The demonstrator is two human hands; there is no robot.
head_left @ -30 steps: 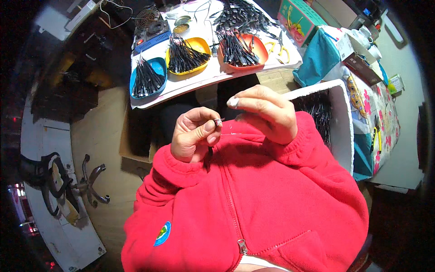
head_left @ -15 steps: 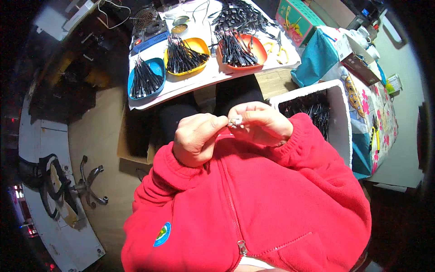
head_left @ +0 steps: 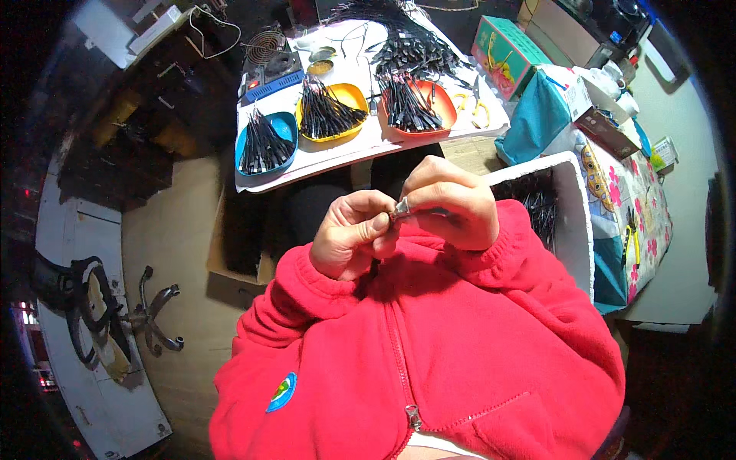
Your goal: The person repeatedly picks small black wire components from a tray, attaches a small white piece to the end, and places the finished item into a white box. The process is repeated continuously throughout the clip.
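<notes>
Two hands: left hand (head_left: 351,234), right hand (head_left: 451,203); one small metal piece (head_left: 401,208) between; three trays (head_left: 334,112)

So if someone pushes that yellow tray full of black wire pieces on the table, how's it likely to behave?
The yellow tray looks shallow and flat-bottomed, so it would probably slide across the white table rather than tip. The black wire pieces lie heaped loosely and poke over the rim, so a sharp shove might spill some. They look thin, so the whole load is likely light.
</notes>
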